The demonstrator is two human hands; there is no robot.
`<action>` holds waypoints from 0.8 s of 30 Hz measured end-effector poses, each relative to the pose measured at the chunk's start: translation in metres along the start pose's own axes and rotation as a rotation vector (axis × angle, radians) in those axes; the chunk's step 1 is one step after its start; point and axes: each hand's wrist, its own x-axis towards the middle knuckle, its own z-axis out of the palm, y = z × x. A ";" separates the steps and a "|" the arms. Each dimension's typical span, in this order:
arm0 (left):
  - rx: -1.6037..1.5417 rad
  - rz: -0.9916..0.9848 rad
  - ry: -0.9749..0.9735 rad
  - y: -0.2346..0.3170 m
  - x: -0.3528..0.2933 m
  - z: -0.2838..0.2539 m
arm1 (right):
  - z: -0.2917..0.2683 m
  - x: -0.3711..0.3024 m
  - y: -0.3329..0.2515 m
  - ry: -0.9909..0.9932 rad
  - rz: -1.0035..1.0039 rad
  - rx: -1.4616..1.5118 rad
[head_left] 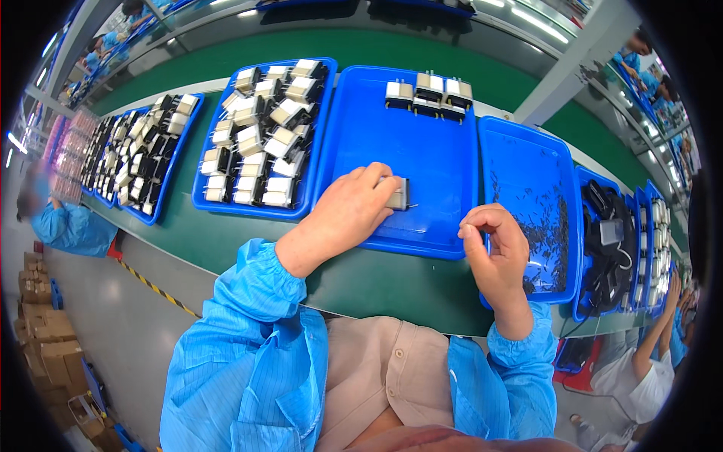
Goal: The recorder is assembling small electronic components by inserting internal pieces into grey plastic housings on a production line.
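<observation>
My left hand [348, 211] grips a small black-and-white power adapter body [400, 194] over the blue tray [361, 143] before me. Its fingers hide much of the part, and a thin metal pin sticks out on the right. At that tray's right edge, my right hand [498, 252] is closed in a pinch, thumb against forefinger; whatever lies between the tips is too small to make out. Just right of it, another blue tray [503, 143] holds many small black slivers [553, 233]. Several like adapter bodies [429, 92] stand at my tray's far end.
A blue tray full of adapter bodies [260, 124] sits to the left, with more loaded trays [147, 154] beyond. Dark cabled devices [602, 218] fill a tray at right. Green table surface [376, 290] lies in front. Co-workers [68, 226] sit along both sides.
</observation>
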 end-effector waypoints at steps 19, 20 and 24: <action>-0.359 -0.222 0.207 -0.003 -0.001 0.023 | -0.004 -0.010 0.003 -0.086 0.060 -0.015; -0.382 -0.207 0.189 -0.003 0.003 0.023 | -0.005 -0.011 0.001 -0.072 0.081 -0.035; -0.798 -0.210 0.189 -0.005 0.000 0.013 | -0.003 -0.008 -0.004 -0.021 0.170 0.155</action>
